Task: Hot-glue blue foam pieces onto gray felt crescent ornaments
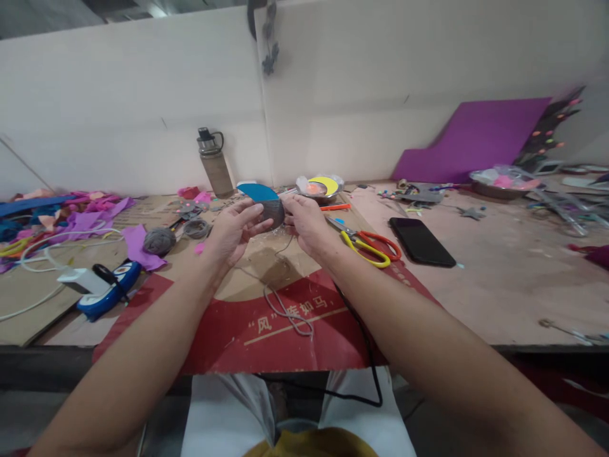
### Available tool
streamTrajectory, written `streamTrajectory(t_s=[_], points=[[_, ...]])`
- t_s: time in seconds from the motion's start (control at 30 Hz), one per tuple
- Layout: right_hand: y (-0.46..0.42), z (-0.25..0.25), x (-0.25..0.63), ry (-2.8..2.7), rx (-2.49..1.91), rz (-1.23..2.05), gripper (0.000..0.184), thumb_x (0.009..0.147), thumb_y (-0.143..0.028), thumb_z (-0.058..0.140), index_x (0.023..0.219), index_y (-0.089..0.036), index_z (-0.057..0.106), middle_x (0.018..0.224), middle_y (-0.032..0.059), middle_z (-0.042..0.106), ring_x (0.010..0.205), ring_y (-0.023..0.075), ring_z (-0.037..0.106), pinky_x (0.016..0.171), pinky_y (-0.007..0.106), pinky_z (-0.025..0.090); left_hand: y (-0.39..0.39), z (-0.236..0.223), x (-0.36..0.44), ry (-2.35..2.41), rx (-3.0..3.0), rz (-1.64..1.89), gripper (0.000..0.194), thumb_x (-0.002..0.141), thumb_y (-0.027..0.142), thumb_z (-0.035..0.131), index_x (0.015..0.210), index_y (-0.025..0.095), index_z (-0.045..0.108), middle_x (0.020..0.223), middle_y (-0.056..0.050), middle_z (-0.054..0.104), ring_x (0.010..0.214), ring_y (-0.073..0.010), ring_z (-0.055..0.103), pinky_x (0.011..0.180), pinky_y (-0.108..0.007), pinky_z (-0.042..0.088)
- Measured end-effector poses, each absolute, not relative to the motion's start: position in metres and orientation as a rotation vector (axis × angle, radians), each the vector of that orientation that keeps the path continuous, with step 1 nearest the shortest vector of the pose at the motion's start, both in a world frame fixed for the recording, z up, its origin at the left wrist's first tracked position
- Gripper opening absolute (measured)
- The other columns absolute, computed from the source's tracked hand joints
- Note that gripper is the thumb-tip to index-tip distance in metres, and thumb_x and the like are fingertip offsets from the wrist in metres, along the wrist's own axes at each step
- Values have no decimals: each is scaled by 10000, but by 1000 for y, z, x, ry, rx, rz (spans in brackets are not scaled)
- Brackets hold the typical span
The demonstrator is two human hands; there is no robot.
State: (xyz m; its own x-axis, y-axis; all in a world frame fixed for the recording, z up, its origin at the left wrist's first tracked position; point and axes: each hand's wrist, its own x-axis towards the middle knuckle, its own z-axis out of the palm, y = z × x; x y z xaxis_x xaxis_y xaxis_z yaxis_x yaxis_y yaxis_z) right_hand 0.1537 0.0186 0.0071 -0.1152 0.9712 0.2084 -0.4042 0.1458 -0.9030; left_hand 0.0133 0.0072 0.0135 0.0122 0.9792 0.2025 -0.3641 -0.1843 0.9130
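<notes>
Above the cardboard, both hands hold a flat blue piece (257, 191) whose lower part is wrapped in grey yarn (272, 214). My left hand (236, 231) grips it from the left, thumb on the near side and fingers partly spread beneath. At its right edge, my right hand (304, 221) is closed with thumb and fingers pinched together. The fingertips partly hide the contact there. A loose grey strand (285, 311) trails below the hands over the red printed cardboard (228, 339). Scissors (366, 246) with yellow and red handles lie right of my right hand.
A grey yarn ball (159, 241) and a blue power strip (111, 295) with white cables are at left, near colourful scraps (90, 212). A bottle (215, 166) stands against the wall. A black phone (421, 242) lies at right. A bowl (316, 187) sits behind my hands.
</notes>
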Motion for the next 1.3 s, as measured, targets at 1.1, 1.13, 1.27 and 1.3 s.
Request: streamTrajectory(t_s=[1.1, 1.13, 1.27, 1.3], points=[[4, 9, 151, -1190, -532, 1490, 238, 812, -335, 676, 722, -182, 518, 584, -82, 391, 483, 38, 266, 452, 192, 187, 11, 12, 11, 785, 1025, 1444, 135, 759, 161, 742, 763, 133, 610, 657, 4, 656, 520, -63, 597, 452, -127, 502], [4, 9, 152, -1187, -530, 1481, 228, 812, -322, 674, 722, -181, 520, 576, -88, 367, 483, 39, 253, 452, 193, 184, 10, 12, 11, 784, 1021, 1468, 143, 753, 159, 746, 761, 137, 605, 653, 9, 654, 517, -61, 594, 457, -130, 503], [2, 11, 152, -1191, -558, 1424, 223, 801, -318, 685, 725, -182, 525, 575, -92, 337, 494, 45, 247, 457, 198, 206, 8, 14, 12, 765, 1024, 1506, 234, 684, 137, 786, 776, 159, 572, 708, 15, 676, 578, -77, 634, 523, -159, 532], [2, 11, 152, -1198, -567, 1409, 227, 799, -326, 686, 724, -184, 525, 579, -90, 343, 497, 46, 253, 458, 200, 213, 7, 15, 12, 760, 1036, 1506, 265, 660, 125, 794, 789, 165, 566, 723, 16, 681, 591, -82, 641, 516, -158, 521]])
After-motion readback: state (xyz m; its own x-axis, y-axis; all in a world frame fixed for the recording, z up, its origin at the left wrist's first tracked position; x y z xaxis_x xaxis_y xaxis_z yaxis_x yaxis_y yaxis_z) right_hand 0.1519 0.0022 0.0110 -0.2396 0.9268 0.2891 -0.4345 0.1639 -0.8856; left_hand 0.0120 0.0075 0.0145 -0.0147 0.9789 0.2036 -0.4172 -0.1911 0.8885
